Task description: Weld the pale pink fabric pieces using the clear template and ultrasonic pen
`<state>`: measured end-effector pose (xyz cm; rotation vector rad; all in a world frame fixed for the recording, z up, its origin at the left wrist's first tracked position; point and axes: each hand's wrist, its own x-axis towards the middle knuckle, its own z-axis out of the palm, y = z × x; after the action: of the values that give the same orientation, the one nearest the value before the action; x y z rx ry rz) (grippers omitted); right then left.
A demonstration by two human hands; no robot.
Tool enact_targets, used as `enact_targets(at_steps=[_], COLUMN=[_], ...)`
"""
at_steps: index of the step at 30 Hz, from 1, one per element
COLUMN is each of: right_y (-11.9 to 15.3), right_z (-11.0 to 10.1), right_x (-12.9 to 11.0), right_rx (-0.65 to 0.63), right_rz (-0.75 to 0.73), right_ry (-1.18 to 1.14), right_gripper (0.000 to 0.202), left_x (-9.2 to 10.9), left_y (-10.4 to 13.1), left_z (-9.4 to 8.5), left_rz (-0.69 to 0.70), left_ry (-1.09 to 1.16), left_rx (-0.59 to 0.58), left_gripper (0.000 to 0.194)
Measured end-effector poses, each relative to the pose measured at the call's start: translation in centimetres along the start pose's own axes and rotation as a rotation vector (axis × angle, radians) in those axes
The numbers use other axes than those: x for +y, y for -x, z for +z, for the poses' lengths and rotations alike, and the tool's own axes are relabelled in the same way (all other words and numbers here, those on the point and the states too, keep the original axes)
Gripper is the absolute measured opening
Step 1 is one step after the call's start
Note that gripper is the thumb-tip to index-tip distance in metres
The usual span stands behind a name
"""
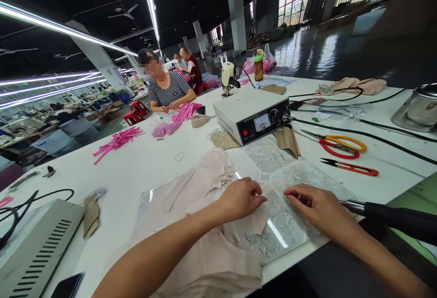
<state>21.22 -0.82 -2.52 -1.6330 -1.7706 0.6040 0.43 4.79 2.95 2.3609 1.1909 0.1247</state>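
Observation:
My left hand (241,199) rests over pale pink fabric pieces (201,184), its fingers curled and its thumb and forefinger drawn together at the edge of a thin fabric piece (261,220). My right hand (319,207) is closed, thumb and forefinger tips together just right of that piece; what they hold, if anything, is too small to make out. A black-handled tool (396,218) with a metal shaft runs behind my right hand; whether my fingers grip it is hidden. Under both hands lies a clear sheet (283,243). More layered fabric (218,261) lies near me.
A control box (262,120) with a dial stands ahead, cables trailing right. Scissors (341,145) and red thread snips (351,167) lie at right, with a glass jar (416,107) beyond. Another grey box (41,243) sits at left. Across the table a co-worker (169,86) handles pink strips (186,112).

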Motion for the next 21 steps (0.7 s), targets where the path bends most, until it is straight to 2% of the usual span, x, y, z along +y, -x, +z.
enact_targets(at_steps=[4,8,14,21], right_y=[0.1,-0.1,-0.5,-1.3], right_z=[0.5,0.8,0.8,1.9], right_x=[-0.7,-1.4,-1.9,-1.9], right_rx=[-0.101,-0.217,-0.274,-0.432], right_rz=[0.039,0.106,0.179,0.390], right_ry=[-0.061,-0.090,-0.118,-0.475], right_gripper=[0.029,0.031,0.029,0.025], left_x=[0.7,1.0,0.8,-0.4], left_y=[-0.9,-1.1,-1.6,-2.1], left_z=[1.6,2.0,2.3,2.3], left_rz=[-0.109,-0.179,-0.149,-0.242], left_ry=[-0.031,-0.034,0.011,0.319], left_rx=[-0.049,-0.027,0.014,0.055], left_gripper=[0.022,0.017,0.012,0.016])
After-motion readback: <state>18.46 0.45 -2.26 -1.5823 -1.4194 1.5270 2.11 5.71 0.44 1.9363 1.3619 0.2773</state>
